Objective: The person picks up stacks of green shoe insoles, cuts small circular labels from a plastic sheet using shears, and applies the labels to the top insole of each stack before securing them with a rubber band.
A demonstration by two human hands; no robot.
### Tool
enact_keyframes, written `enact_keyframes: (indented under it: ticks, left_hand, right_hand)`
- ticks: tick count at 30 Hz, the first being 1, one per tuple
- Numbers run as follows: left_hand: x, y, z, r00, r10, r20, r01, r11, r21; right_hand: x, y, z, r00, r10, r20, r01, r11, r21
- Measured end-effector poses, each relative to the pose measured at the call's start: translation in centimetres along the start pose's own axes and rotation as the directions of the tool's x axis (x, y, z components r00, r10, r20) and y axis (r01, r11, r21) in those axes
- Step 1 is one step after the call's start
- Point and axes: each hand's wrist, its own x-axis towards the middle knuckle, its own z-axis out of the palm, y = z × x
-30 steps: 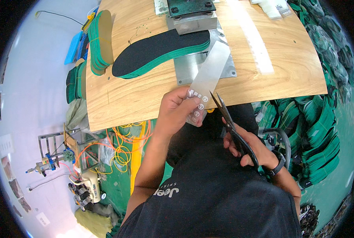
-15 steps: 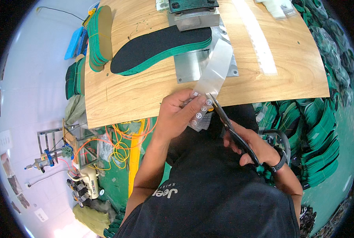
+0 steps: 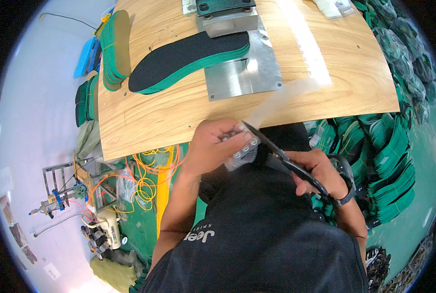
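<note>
My left hand (image 3: 217, 145) grips the near end of a clear plastic strip (image 3: 281, 100) holding several small round pieces, at the front edge of the wooden table (image 3: 149, 117). My right hand (image 3: 320, 171) holds black scissors (image 3: 276, 149); their blades meet the strip right beside my left fingers. The strip's free end slants up and right over the table edge. Behind it, a stack of black-topped green insoles (image 3: 188, 58) lies partly on a metal plate (image 3: 247, 78).
A metal block with a dark top (image 3: 225, 14) stands at the table's far side. More green insoles stand on edge at the table's left (image 3: 113, 49) and fill the floor to the right (image 3: 388, 166). Orange cables (image 3: 149, 166) hang under the table.
The strip has swung from lying toward the metal plate to slanting right. The scissors have closed in from beside it onto the strip at my left fingers.
</note>
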Motion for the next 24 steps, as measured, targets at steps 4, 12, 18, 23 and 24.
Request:
enact_keyframes:
  ticks: [4, 12, 18, 23, 24]
  left_hand:
    - [-0.4, -0.8, -0.7, 0.982, 0.183, -0.048, -0.182, 0.983, 0.025]
    - [3.2, -0.5, 4.2, 0.692, 0.677, 0.251, -0.691, 0.522, 0.5]
    - [0.8, 1.3, 4.5, 0.869, 0.484, 0.102, -0.484, 0.875, -0.026]
    - [1.2, 0.5, 3.2, 0.801, 0.52, -0.297, -0.592, 0.761, -0.266]
    - [1.2, 0.6, 3.2, 0.824, 0.46, -0.331, -0.559, 0.756, -0.341]
  right_hand:
    - [-2.4, 0.5, -2.0, 0.917, -0.286, -0.277, 0.14, 0.884, -0.447]
    - [0.8, -0.1, -14.9, 0.599, -0.432, -0.674, -0.248, 0.7, -0.669]
    - [3.0, -4.2, -15.4, 0.575, -0.763, -0.296, -0.288, 0.15, -0.946]
    - [5.1, -5.2, -2.3, 0.781, -0.596, -0.187, 0.383, 0.693, -0.61]
    - [5.7, -5.4, -0.1, 0.867, -0.462, -0.186, 0.392, 0.864, -0.315]
